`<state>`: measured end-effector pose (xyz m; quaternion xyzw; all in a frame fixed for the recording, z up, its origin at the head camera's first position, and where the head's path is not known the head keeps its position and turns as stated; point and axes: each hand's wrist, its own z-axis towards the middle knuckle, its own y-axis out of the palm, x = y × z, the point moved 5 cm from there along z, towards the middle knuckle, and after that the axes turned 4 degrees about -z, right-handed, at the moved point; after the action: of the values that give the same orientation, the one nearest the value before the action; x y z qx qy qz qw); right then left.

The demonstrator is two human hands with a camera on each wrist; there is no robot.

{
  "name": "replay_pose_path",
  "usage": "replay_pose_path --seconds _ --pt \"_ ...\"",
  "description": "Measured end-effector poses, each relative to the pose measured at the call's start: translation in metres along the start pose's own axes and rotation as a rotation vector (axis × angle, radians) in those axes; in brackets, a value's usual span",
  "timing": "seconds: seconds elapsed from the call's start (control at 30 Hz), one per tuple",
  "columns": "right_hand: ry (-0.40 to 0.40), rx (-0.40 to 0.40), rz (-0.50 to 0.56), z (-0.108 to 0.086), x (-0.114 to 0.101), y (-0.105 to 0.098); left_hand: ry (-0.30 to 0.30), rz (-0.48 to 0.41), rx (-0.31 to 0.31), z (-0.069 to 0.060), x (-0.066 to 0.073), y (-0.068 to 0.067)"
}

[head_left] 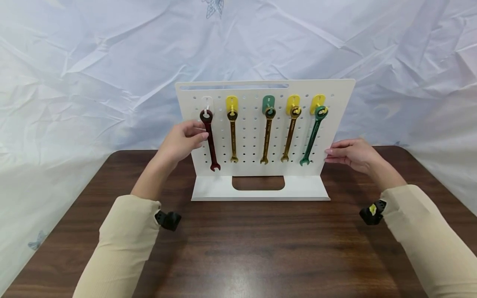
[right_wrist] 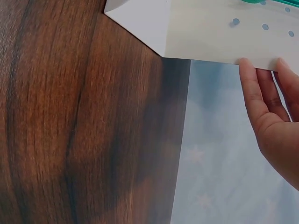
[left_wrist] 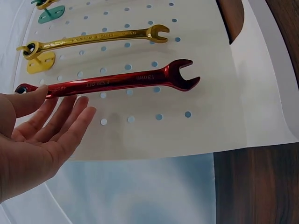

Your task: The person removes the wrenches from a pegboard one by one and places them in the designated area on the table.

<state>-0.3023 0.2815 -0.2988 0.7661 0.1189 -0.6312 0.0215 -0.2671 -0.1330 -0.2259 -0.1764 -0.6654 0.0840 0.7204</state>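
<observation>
A red combination wrench (head_left: 210, 142) hangs by its ring end from a white hook (head_left: 206, 108) at the left of a white pegboard (head_left: 257, 161). My left hand (head_left: 182, 138) pinches its shaft near the ring end; in the left wrist view the thumb (left_wrist: 35, 100) lies over the shaft with fingers behind it. "13mm" is legible near the open jaw. At the pegboard's right edge, the fingertips of my right hand (head_left: 352, 154) touch the side, fingers nearly straight. A green wrench (head_left: 312, 138) hangs closest to that hand.
Three gold wrenches (head_left: 233, 136) hang between the red and green ones, on yellow and green hooks (head_left: 268, 103). The board's base (head_left: 212, 188) rests on a dark wooden table (head_left: 257, 244). Behind stands a wrinkled white cloth (head_left: 130, 62).
</observation>
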Motion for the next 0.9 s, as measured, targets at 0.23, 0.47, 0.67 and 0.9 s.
replay_pose_path --seconds 0.23,0.47,0.67,0.9 --pt "-0.018 -0.006 -0.004 -0.001 -0.001 0.001 -0.021 -0.046 0.04 0.005 -0.002 0.002" --pt "-0.028 -0.004 -0.014 -0.002 -0.001 0.002 -0.007 -0.105 0.044 0.005 -0.004 0.004" --pt "-0.024 -0.002 -0.028 -0.003 0.0 0.001 0.031 -0.1 0.029 0.002 -0.001 0.005" --pt "-0.03 -0.009 -0.034 -0.003 -0.001 0.001 0.054 -0.074 0.018 -0.006 0.004 0.005"
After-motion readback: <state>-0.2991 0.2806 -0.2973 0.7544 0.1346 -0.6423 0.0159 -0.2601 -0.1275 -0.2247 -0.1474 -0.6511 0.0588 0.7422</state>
